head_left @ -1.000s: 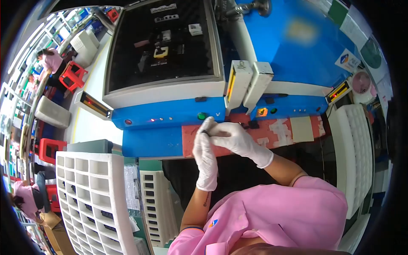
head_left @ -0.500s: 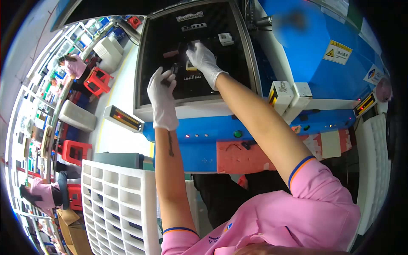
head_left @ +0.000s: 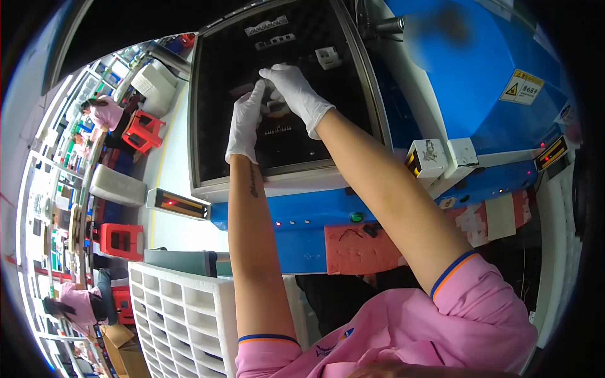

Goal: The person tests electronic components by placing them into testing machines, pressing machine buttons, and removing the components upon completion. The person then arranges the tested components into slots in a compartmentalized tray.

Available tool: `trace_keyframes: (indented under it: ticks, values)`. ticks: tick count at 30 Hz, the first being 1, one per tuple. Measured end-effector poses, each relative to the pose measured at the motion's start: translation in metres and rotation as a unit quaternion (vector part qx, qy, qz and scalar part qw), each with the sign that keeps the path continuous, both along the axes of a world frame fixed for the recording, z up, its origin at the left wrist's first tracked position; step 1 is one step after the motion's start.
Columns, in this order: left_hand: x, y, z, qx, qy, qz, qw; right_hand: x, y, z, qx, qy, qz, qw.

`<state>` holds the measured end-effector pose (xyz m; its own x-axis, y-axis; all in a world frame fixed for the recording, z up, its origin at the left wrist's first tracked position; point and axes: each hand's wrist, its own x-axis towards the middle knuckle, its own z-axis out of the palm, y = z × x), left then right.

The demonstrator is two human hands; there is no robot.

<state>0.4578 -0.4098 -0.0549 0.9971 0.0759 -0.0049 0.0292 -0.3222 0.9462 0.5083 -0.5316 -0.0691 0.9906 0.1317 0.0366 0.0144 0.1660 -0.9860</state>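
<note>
My left hand (head_left: 244, 125), in a white glove, is raised over the black bed (head_left: 220, 151) of a machine. Its fingers are closed and their tips meet those of my right hand (head_left: 293, 94), also gloved and closed. Whatever lies between the fingertips is hidden or too small to name. Below the hands, a row of small pale pins (head_left: 278, 130) stands on the bed. A pale part shows partly behind my fingers. Farther back are a white slotted block (head_left: 275, 41), a white strip with a wavy edge (head_left: 266, 25) and a small white square block (head_left: 328, 58).
A metal frame (head_left: 283, 169) rims the bed. Yellow-and-black sensor bars (head_left: 181, 205) stand at its sides, and a blue housing (head_left: 479, 75) is at right. A green button (head_left: 357, 217) sits in front. A white foam compartment tray (head_left: 183, 302) stands lower left; co-workers sit beyond.
My left hand has moved up and right to meet my right hand, and its fingers have drawn closer together. My right hand has shifted slightly left. The whole view has tilted a little.
</note>
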Motion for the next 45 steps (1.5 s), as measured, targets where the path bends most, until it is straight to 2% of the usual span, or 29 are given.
trace_keyframes:
  ticks: [1, 3, 4, 6, 8, 11, 16, 20, 23, 24, 25, 27, 28, 32, 35, 40, 43, 45]
  values:
    - [0.002, 0.002, -0.002, 0.004, 0.004, 0.0, 1.0, 0.001, 0.001, 0.0, 0.044, -0.002, 0.009, 0.999]
    - [0.01, 0.01, -0.011, -0.068, -0.024, -0.084, 0.994, 0.003, 0.004, -0.004, 0.129, -0.005, 0.026, 0.991]
    - [0.013, 0.015, -0.016, -0.106, -0.038, -0.125, 0.986, 0.006, 0.008, -0.006, 0.132, 0.0, 0.025, 0.991]
    - [0.017, 0.019, -0.018, -0.146, -0.024, -0.131, 0.98, 0.022, 0.017, -0.014, -0.027, -0.114, -0.042, 0.992]
    - [0.018, 0.02, -0.019, -0.227, -0.006, -0.143, 0.963, 0.022, 0.018, -0.016, -0.105, -0.167, -0.075, 0.977]
    - [0.017, 0.02, -0.019, -0.232, -0.01, -0.146, 0.962, 0.013, 0.016, -0.007, -0.143, -0.173, -0.052, 0.973]
    - [0.011, 0.018, -0.016, -0.22, -0.023, -0.117, 0.968, 0.013, 0.02, -0.006, -0.15, -0.205, -0.083, 0.964]
    - [0.008, 0.016, -0.014, -0.208, -0.017, -0.119, 0.971, 0.018, 0.016, -0.005, -0.145, -0.204, -0.059, 0.966]
    - [0.01, 0.019, -0.016, -0.234, -0.004, -0.088, 0.968, 0.004, -0.001, 0.016, -0.016, 0.003, 0.012, 1.0]
    - [0.011, 0.02, -0.016, -0.248, 0.004, -0.073, 0.966, 0.007, -0.003, 0.012, -0.015, 0.003, 0.014, 1.0]
    - [0.011, 0.021, -0.017, -0.246, 0.005, -0.072, 0.967, 0.011, -0.003, 0.006, -0.1, -0.068, -0.046, 0.992]
    - [0.01, 0.022, -0.016, -0.273, -0.007, -0.08, 0.959, 0.022, -0.001, -0.01, -0.263, -0.204, -0.163, 0.929]
    - [0.011, 0.022, -0.015, -0.285, -0.013, -0.085, 0.955, 0.026, 0.002, -0.017, -0.26, -0.202, -0.164, 0.93]
    - [0.016, 0.024, -0.018, -0.313, -0.006, -0.119, 0.942, 0.035, 0.013, -0.028, -0.303, -0.317, -0.188, 0.879]
    - [0.017, 0.022, -0.018, -0.319, -0.012, -0.111, 0.941, 0.045, 0.012, -0.022, -0.171, -0.251, -0.042, 0.952]
    - [0.012, 0.018, -0.013, -0.318, -0.034, -0.104, 0.942, 0.024, 0.002, -0.006, -0.243, -0.233, -0.056, 0.94]
    - [0.009, 0.015, -0.01, -0.314, -0.035, -0.105, 0.943, 0.02, 0.001, -0.006, -0.294, -0.278, -0.089, 0.91]
    - [0.008, 0.017, -0.011, -0.312, -0.036, -0.105, 0.943, 0.02, 0.001, -0.006, -0.294, -0.276, -0.088, 0.911]
